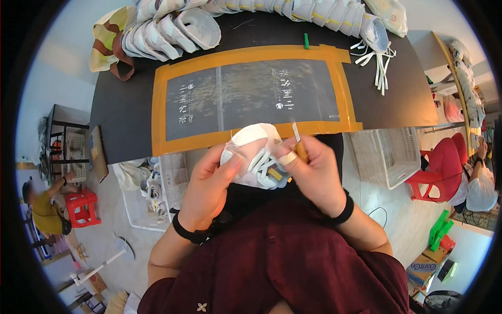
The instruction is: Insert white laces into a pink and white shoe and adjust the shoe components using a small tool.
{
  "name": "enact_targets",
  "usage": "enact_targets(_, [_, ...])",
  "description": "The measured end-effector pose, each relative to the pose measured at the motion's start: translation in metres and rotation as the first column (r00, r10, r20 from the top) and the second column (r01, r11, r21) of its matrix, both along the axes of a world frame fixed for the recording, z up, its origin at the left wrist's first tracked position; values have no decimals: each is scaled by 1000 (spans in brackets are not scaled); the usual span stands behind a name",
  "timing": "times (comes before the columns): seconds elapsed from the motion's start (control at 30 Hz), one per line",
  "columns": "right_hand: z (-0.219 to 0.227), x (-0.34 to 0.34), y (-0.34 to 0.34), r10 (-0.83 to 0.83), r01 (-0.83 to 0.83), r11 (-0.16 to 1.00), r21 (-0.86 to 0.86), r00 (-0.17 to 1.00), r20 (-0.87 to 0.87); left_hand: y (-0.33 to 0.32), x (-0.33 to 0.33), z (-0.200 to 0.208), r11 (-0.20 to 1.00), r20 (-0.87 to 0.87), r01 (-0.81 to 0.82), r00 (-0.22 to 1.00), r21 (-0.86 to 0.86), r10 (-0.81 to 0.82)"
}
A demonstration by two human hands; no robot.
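A small white and pale pink shoe upper with white laces across its front is held just off the near edge of the table. My left hand grips its left side, thumb on the outer face and fingers behind. Close to its right side, my right hand is closed on a tool with a short wooden handle. A narrow pale strip sticks up past those fingers; I cannot tell whether it is a blade or a lace end. A beige bandage wraps my right thumb.
A dark board edged with brown tape lies on the black table. Nested shoe uppers line its far side, near a small green tool. White crates stand below; people sit at both sides.
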State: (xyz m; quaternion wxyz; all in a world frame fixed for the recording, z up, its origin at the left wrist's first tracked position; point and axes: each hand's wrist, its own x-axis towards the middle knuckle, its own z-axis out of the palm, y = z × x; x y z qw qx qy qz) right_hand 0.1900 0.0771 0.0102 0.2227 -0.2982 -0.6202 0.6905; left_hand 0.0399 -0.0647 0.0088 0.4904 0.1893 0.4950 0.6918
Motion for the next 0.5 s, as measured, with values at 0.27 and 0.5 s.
enact_targets(0.27, [9,6,-15,-64,56,914,401,998,7,8,16,5,995,-212,-72,974,62,83])
enact_targets(0.5, [12,6,-29,-95,82,916,392,995,14,8,31,24,992,-585,49,810,117,29])
